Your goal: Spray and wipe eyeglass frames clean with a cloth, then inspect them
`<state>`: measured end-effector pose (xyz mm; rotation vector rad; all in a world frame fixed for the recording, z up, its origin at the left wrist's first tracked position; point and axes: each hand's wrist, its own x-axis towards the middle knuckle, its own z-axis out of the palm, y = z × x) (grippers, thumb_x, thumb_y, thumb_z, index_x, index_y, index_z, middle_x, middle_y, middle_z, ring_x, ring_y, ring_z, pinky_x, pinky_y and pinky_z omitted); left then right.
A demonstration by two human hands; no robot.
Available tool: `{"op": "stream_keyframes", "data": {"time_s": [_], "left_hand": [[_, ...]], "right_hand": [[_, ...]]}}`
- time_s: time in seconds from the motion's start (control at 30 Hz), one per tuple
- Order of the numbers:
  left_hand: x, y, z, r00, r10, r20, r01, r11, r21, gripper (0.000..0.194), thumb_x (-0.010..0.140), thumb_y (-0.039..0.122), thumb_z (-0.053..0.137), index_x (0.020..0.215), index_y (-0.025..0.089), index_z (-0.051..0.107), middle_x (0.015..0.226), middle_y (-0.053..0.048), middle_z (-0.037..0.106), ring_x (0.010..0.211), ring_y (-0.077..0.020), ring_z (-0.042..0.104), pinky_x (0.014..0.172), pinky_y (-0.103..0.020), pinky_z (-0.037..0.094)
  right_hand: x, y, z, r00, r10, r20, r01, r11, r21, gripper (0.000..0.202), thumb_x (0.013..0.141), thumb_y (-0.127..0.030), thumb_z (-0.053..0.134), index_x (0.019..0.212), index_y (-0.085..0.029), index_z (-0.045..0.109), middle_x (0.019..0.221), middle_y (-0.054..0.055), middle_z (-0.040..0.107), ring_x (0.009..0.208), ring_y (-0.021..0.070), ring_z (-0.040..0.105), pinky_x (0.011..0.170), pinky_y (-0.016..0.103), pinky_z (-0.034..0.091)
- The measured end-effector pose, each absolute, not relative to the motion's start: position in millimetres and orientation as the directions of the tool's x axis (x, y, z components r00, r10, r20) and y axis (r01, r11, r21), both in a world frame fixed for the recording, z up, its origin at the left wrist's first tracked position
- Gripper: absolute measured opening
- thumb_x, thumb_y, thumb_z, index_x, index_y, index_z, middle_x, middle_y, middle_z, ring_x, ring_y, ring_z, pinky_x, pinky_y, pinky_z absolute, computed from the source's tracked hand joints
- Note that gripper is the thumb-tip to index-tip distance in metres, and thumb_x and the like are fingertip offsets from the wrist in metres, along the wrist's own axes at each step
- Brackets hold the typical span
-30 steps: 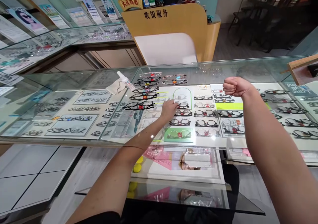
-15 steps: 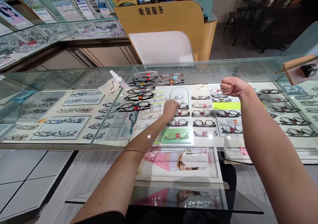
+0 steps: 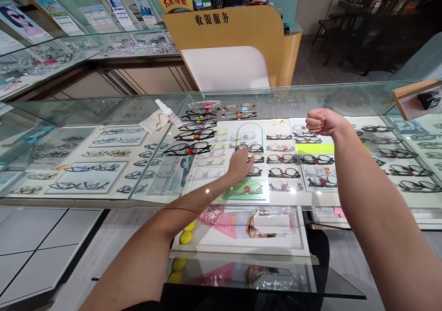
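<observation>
My left hand (image 3: 241, 164) is over the glass display case, fingers slightly apart, beside a column of eyeglasses. Its fingertips overlap the dark-framed eyeglasses (image 3: 257, 158); whether they touch the frames or only the glass, I cannot tell. Just beyond the fingers is another pair of eyeglasses (image 3: 249, 148). My right hand (image 3: 322, 121) is closed in a fist above the case's right part, with nothing visible in it. Left of my left hand, several black eyeglasses (image 3: 189, 149) with coloured tags stand in a row on the glass. Two more pairs (image 3: 239, 115) lie farther back.
A white bottle (image 3: 168, 113) and a pale cloth (image 3: 154, 121) lie on the case at left. A wooden-framed stand (image 3: 410, 95) is at the right edge. Below the front edge, a white drawer (image 3: 221, 246) holds plastic packets and yellow round cases (image 3: 186, 237). A wooden counter (image 3: 228, 30) stands behind.
My left hand has moved nearer to me and slightly right, its elbow swinging outward. Yellow round cases in the drawer have come into view. My right fist has stayed in place.
</observation>
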<state>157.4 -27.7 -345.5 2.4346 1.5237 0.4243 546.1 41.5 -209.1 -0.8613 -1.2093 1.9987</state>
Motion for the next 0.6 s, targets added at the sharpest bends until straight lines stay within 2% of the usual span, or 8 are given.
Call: {"op": "stream_keyframes", "data": {"time_s": [0.07,0.13,0.23,0.3,0.37,0.43,0.5,0.6], "left_hand": [[152.4,-71.2,-333.4,0.476,0.879,0.03,0.735,-0.417,0.534,0.021,0.11,0.028,0.051,0.117,0.018,0.068,0.113,-0.013,0.074,0.107,-0.0289,0.067,0.098,-0.044,0.053],[143.9,-114.8,-316.7,0.591,0.805,-0.054,0.673,-0.455,0.583,0.005,0.094,0.019,0.066,0.09,0.022,0.066,0.091,-0.004,0.072,0.088,-0.0232,0.067,0.084,-0.036,0.052],[129.5,-168.8,-278.9,0.818,0.463,-0.343,0.53,-0.372,0.762,0.018,0.081,0.023,0.082,0.078,0.022,0.065,0.08,0.003,0.072,0.073,-0.0163,0.063,0.066,-0.028,0.044],[123.7,-190.8,-246.5,0.902,0.278,-0.329,0.404,-0.284,0.869,0.017,0.08,0.023,0.085,0.08,0.022,0.068,0.081,0.004,0.074,0.074,-0.0153,0.065,0.068,-0.027,0.045],[122.9,-196.3,-211.9,0.957,0.224,-0.183,0.249,-0.313,0.916,0.018,0.08,0.021,0.085,0.079,0.023,0.067,0.077,0.004,0.074,0.073,-0.0157,0.065,0.07,-0.029,0.047],[126.1,-181.7,-179.8,0.965,0.248,-0.081,0.19,-0.456,0.869,0.019,0.081,0.019,0.085,0.078,0.024,0.067,0.077,0.003,0.075,0.073,-0.0169,0.066,0.075,-0.031,0.05],[130.3,-147.2,-154.6,0.925,0.378,-0.034,0.274,-0.603,0.749,0.014,0.088,0.018,0.077,0.078,0.024,0.069,0.079,0.002,0.076,0.077,-0.0175,0.068,0.083,-0.033,0.052],[133.4,-70.0,-134.9,0.775,0.628,0.067,0.553,-0.726,0.409,0.019,0.099,0.027,0.064,0.086,0.023,0.076,0.095,-0.003,0.081,0.094,-0.0236,0.072,0.092,-0.038,0.053]], "right_hand": [[547.1,42.7,-210.6,-0.586,0.784,-0.203,-0.184,-0.374,-0.909,0.045,0.065,-0.002,0.062,0.055,-0.02,0.022,0.052,-0.004,0.016,0.048,0.0091,0.012,0.046,0.021,0.017],[547.6,43.6,-211.6,-0.59,0.782,-0.203,-0.188,-0.377,-0.907,0.044,0.065,-0.003,0.062,0.055,-0.02,0.022,0.051,-0.004,0.018,0.048,0.0092,0.012,0.046,0.021,0.018],[547.7,44.0,-211.8,-0.59,0.781,-0.206,-0.188,-0.381,-0.905,0.044,0.066,-0.003,0.062,0.055,-0.02,0.023,0.051,-0.004,0.018,0.048,0.0093,0.012,0.046,0.021,0.018],[547.7,43.8,-211.7,-0.589,0.781,-0.208,-0.187,-0.382,-0.905,0.043,0.066,-0.002,0.062,0.054,-0.02,0.024,0.052,-0.004,0.018,0.048,0.0094,0.012,0.046,0.021,0.019],[547.9,43.8,-211.8,-0.59,0.781,-0.207,-0.187,-0.381,-0.905,0.043,0.065,-0.001,0.062,0.055,-0.02,0.024,0.053,-0.004,0.017,0.049,0.0094,0.011,0.046,0.02,0.019],[548.1,43.7,-212.2,-0.592,0.781,-0.201,-0.187,-0.376,-0.908,0.045,0.066,-0.001,0.062,0.055,-0.02,0.023,0.053,-0.005,0.015,0.049,0.0094,0.011,0.046,0.02,0.019],[547.9,43.3,-212.4,-0.593,0.782,-0.193,-0.186,-0.367,-0.912,0.046,0.066,-0.001,0.062,0.055,-0.02,0.022,0.054,-0.005,0.014,0.049,0.0095,0.011,0.046,0.021,0.018],[546.6,41.9,-211.7,-0.589,0.787,-0.186,-0.187,-0.357,-0.915,0.048,0.067,-0.001,0.063,0.056,-0.021,0.021,0.053,-0.005,0.014,0.05,0.0097,0.011,0.045,0.021,0.019]]}}
